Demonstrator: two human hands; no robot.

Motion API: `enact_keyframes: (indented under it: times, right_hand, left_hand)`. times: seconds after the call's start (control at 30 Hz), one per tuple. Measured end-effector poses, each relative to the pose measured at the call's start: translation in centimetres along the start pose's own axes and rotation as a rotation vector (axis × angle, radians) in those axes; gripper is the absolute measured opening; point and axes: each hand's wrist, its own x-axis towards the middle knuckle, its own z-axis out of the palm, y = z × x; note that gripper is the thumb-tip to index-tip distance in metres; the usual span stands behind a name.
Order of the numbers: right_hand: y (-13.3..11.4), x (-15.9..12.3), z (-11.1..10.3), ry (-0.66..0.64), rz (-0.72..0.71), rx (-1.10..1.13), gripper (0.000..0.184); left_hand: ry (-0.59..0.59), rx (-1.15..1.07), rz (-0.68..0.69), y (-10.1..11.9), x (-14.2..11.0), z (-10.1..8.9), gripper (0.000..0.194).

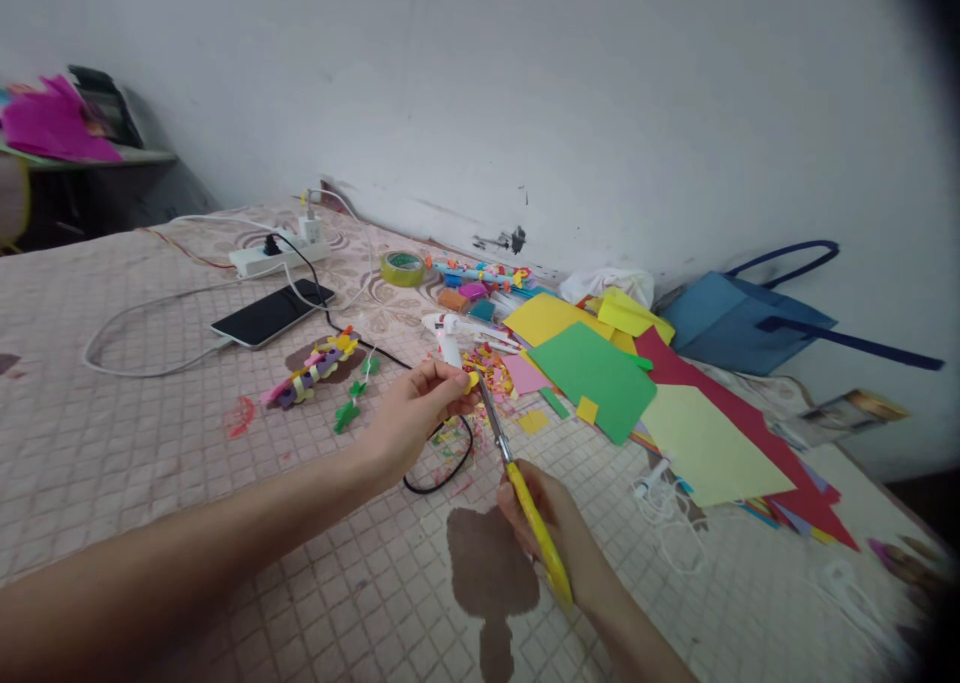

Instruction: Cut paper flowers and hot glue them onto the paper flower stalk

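My left hand (416,408) pinches a small yellow paper piece (472,382) between thumb and fingertips. Wrapped round the yellow handles of a pair of scissors (536,523) is my right hand (551,513). The metal blades point up and away from me, their tips at the yellow piece. Whether the blades are touching the paper is too small to tell. Just behind my left fingers lies a white glue gun (450,338), its black cord looping under my hands. Colourful paper scraps (491,371) are heaped beyond the blades.
Coloured sheets (596,378) spread to the right, near a blue bag (750,323) by the wall. On the left lie a tablet-like device (272,313), a power strip (277,253) and a flower-decorated strip (311,371). A tape roll (403,269) sits further back. White string (667,508) lies right.
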Motion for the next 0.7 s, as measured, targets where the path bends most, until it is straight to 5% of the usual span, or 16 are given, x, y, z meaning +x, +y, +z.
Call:
enact_keyframes:
  times: [0.7]
  right_hand:
    - [-0.14,0.09,0.00,0.001,0.031,-0.003,0.035]
  left_hand:
    - [0.009,0.016,0.003,0.56,0.42,-0.07,0.013]
